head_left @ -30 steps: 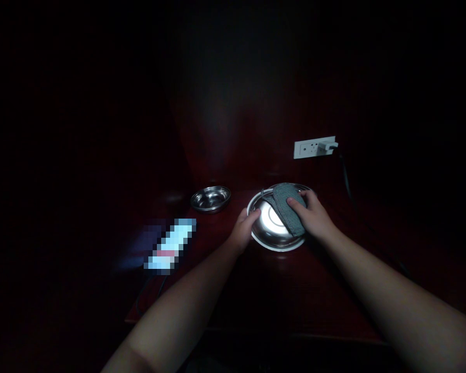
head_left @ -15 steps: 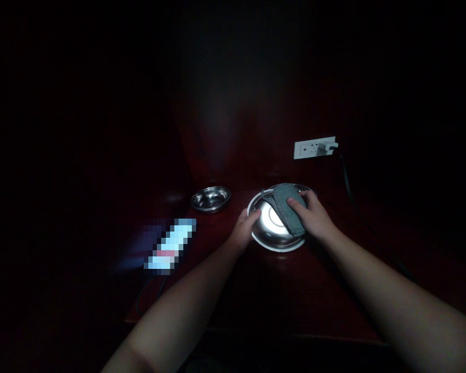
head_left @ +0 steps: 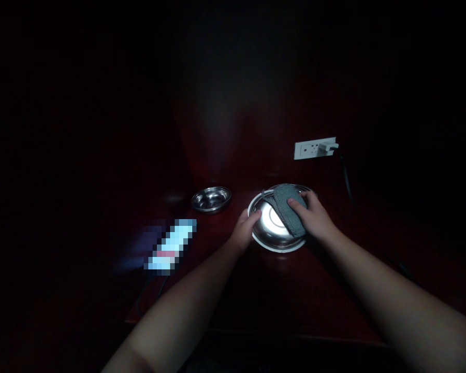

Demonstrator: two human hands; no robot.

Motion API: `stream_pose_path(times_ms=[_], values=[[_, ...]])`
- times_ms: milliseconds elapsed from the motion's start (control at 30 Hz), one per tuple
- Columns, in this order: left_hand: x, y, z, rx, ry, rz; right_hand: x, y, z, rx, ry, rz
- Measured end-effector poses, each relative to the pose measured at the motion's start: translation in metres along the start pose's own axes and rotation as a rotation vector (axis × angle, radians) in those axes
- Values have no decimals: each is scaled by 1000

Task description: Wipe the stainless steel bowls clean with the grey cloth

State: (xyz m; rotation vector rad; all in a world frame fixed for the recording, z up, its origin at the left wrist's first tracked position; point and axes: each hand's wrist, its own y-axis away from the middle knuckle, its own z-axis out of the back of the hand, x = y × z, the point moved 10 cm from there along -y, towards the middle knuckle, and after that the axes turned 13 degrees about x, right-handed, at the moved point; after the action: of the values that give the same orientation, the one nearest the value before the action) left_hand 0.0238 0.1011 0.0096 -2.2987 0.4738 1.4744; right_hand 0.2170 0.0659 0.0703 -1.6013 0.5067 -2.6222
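A shiny round metal bowl (head_left: 270, 230) is tilted toward me above the dark red table. My left hand (head_left: 245, 230) grips its left rim, thumb over the inner edge and the other fingers hidden behind. In my right hand (head_left: 312, 212) is a folded grey-green cloth (head_left: 289, 207), pressed against the bowl's upper right side with the thumb on top. Part of another metal rim (head_left: 305, 187) shows behind the cloth; what it belongs to is mostly hidden.
Another metal bowl (head_left: 212, 201) stands at the back left of the table (head_left: 279, 305). A lit, pixelated screen (head_left: 171, 247) with a cable lies nearer on the left. On the back wall, a white socket plate (head_left: 308, 149) holds a plug with a dark cord (head_left: 346, 178).
Both hands, the bowl and the cloth keep almost the same place. Only the shadows on the back wall have shifted slightly.
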Motion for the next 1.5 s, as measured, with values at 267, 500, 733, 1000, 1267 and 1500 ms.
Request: stream_pose_path(times_ms=[267,500,733,1000,1267,1500], values=[[0,0,0,-1,-2,2,-3,-2,-1,2,-13,23],[0,0,-3,29,-16,4,-2,-1,0,6,-9,-4],[-2,4,-6,-3,13,18,-3,-1,-2,20,-15,-19],[3,3,-8,36,47,23,-15,-3,0,7,-7,-38],[2,4,-9,26,48,29,-18,-4,0,11,29,-53],[4,-1,-3,44,20,-16,-17,-2,-3,16,-19,-47]])
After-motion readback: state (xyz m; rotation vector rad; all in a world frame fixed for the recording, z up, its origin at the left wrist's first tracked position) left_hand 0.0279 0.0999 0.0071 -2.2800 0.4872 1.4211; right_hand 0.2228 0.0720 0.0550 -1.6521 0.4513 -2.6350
